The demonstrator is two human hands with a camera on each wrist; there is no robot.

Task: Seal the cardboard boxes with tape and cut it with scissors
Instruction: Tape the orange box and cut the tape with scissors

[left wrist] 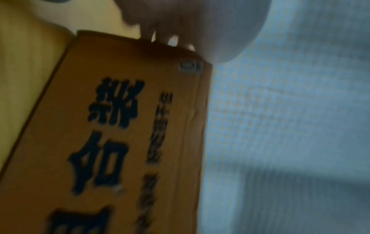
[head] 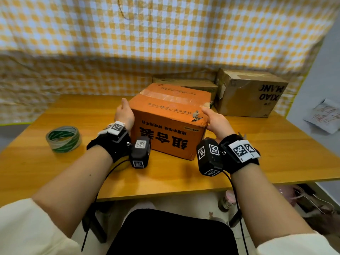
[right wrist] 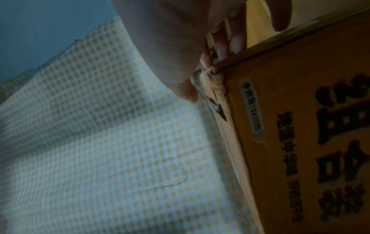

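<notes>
Both hands, left [head: 124, 115] and right [head: 216, 124], fingers straight, clasp orange box [head: 171, 124], long axis left-right.

The bench [head: 276, 153] is bare in front and on the right. On the left stands only the tape roll [head: 63, 138]. Behind the orange box [head: 171, 124], two brown boxes [head: 250, 92] and the checked cloth [head: 165, 34] block the way.

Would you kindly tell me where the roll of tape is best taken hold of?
Probably from above: the roll of tape lies flat on the table, hole upward, left of the orange box. The left hand is nearest; pinch the rim, thumb inside, fingers outside.
</notes>
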